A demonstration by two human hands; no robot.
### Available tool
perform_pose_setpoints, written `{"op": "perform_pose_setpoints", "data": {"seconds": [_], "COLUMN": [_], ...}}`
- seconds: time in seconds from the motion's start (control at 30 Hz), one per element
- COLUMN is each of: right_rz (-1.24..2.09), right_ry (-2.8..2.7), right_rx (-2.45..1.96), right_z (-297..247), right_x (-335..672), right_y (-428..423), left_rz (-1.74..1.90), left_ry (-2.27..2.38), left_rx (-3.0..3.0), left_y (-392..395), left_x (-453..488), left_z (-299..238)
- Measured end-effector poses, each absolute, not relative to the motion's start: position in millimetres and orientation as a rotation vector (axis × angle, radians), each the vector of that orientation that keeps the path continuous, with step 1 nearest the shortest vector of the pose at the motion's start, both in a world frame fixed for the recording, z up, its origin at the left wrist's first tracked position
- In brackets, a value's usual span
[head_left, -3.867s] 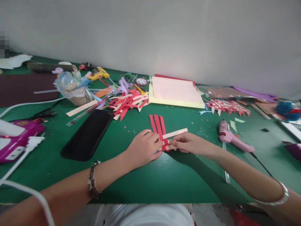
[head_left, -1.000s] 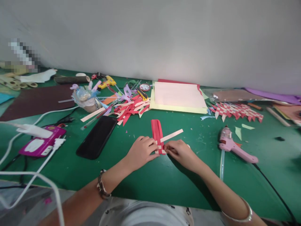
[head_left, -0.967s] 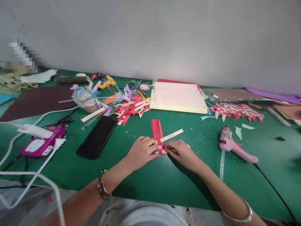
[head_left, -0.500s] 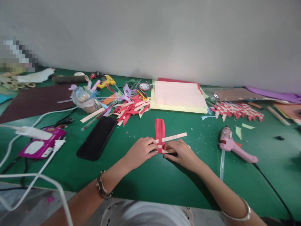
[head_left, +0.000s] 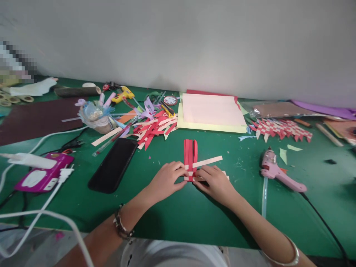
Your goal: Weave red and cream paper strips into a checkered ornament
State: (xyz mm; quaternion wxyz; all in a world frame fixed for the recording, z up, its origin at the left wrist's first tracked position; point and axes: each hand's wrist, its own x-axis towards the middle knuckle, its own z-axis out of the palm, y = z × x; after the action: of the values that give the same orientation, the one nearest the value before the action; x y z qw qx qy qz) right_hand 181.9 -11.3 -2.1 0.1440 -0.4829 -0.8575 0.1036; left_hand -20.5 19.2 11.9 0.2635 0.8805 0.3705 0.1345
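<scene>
Red paper strips (head_left: 190, 152) stand upright side by side on the green table, with a dark gap between them near the top right. Pale pink paper strips (head_left: 210, 161) cross them at the lower end in an over-and-under weave; one slants out to the right. My left hand (head_left: 166, 180) is closed at the weave's left edge, thumb and fingers pinching the strips. At the right edge my right hand (head_left: 216, 182) is closed too, its fingertips on the crossing strips. A pale strip end shows beyond its knuckles. The fingers partly cover the weave.
A pink glue gun (head_left: 274, 170) lies to the right, its cord running toward the front edge. On the left are a black phone (head_left: 113, 165) and a magenta power strip (head_left: 46, 172) with white cables. Behind are loose cut strips (head_left: 155, 128), paper sheets (head_left: 213, 111) and a woven red-and-pink piece (head_left: 280, 129).
The red strips have spread apart at the top right. My right hand has shifted slightly, and a pale strip end now shows past it. The view has moved slightly.
</scene>
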Motion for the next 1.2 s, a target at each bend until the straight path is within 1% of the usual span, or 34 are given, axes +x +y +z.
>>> {"op": "perform_pose_setpoints", "data": {"seconds": [0.57,0.77,0.97,1.07,1.2], "right_rz": [0.461,0.369,0.430,0.319,0.235], "right_ry": [-2.420,-2.423,-2.330,-2.306,-2.258], "right_rx": [-1.412,-1.461,-1.531,-1.628,-1.749], "right_z": [3.1,2.3,8.2,8.7,6.1], "right_x": [181.9,177.0,183.4,186.6,184.7], "right_y": [-9.1,-9.2,-20.1,-31.9,-41.0], "left_rz": [0.358,0.342,0.282,0.213,0.139], "left_ry": [0.975,0.947,0.788,0.748,0.871], "left_rx": [2.414,2.462,2.706,2.845,2.884], "left_y": [21.2,22.5,14.5,1.2,-18.1], "left_x": [-20.7,-22.0,-29.5,-29.5,-23.8], "left_z": [11.0,11.0,15.5,14.7,7.7]}}
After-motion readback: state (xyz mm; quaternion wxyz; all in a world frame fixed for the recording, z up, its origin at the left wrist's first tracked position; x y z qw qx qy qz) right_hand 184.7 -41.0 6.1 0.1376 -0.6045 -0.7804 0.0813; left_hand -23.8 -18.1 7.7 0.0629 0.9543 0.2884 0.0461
